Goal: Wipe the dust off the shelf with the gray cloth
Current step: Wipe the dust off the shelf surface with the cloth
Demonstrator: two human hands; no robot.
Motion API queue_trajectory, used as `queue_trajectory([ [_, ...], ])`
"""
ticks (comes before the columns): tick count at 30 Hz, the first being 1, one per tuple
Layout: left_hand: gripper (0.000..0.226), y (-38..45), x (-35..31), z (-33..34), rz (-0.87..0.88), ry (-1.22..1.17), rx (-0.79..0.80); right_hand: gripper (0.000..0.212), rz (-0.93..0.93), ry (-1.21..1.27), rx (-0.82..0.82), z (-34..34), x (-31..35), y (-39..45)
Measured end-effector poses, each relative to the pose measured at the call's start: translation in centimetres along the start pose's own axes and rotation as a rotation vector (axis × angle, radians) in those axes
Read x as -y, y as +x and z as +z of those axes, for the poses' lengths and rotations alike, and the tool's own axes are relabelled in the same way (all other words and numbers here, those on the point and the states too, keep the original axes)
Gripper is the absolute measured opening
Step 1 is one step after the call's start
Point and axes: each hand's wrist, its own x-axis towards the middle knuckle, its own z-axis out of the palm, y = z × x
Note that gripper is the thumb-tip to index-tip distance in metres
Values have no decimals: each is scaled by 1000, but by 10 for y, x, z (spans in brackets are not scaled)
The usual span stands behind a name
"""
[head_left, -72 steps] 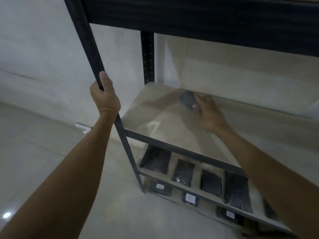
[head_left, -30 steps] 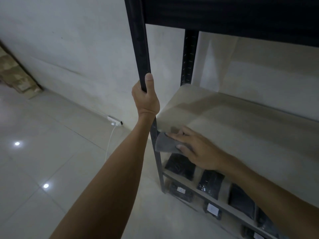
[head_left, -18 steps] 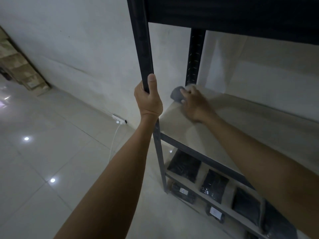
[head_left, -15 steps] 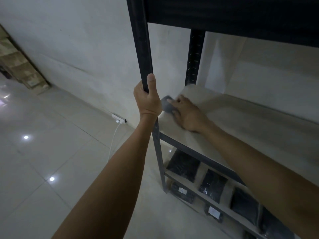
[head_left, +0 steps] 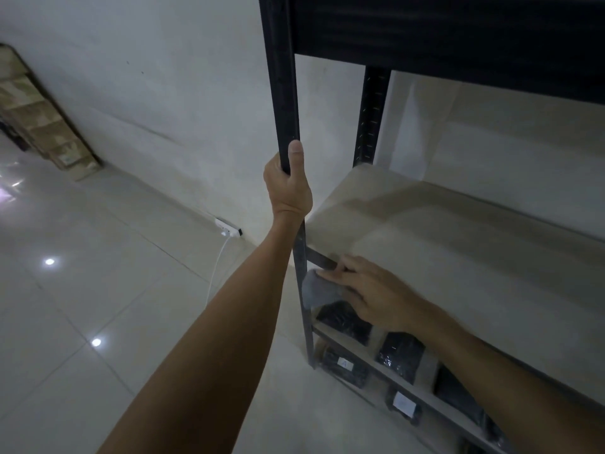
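Note:
The shelf (head_left: 435,244) is a pale board in a black metal rack, on the right of the head view. My right hand (head_left: 373,294) presses the gray cloth (head_left: 316,290) against the board's front left corner, where the cloth hangs over the dark front rail. My fingers cover part of the cloth. My left hand (head_left: 289,185) grips the rack's front left upright post (head_left: 283,77), thumb pointing up.
Lower shelves hold several black packets (head_left: 399,353), some with white labels. A white power strip (head_left: 227,228) with a cable lies on the glossy tiled floor by the wall. Cardboard boxes (head_left: 42,122) are stacked at the far left. A dark upper shelf (head_left: 458,31) hangs overhead.
My right hand has swept the cloth from the shelf's back left corner forward to the front left edge. My left hand has stayed on the post.

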Motion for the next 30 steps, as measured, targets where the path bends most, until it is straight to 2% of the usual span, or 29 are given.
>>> queue_trajectory([
  [4,75,-10,-16,-8,-21,76,61,44,185,377,-224,-6,19,-12],
  [7,53,-27,-31,-15,-77,158,78,39,384,638,-394,-14,25,-26],
  [9,39,-47,-41,-21,-140,182,7,36,510,707,-482,-18,25,-35],
  [12,35,-97,-56,-28,-207,222,-109,32,633,747,-619,-26,26,-46],
  [13,30,-117,-58,-30,-226,210,-83,31,649,749,-662,-28,29,-48],
  [15,21,-156,-57,-27,-316,208,86,35,651,700,-742,-31,37,-50],
  [17,29,-181,-55,-18,-496,180,302,43,631,642,-795,-32,44,-49],
  [19,41,-190,-55,-5,-663,97,448,47,599,613,-807,-29,52,-47],
  [21,38,-188,-53,5,-721,54,453,49,537,602,-782,-25,56,-47],
  [25,25,-162,-42,15,-661,120,362,62,405,711,-580,-27,46,-56],
  [27,19,-142,-34,22,-634,208,393,63,392,740,-463,-38,35,-68],
  [30,20,-93,-18,37,-506,493,505,58,467,566,-470,-60,8,-99],
])
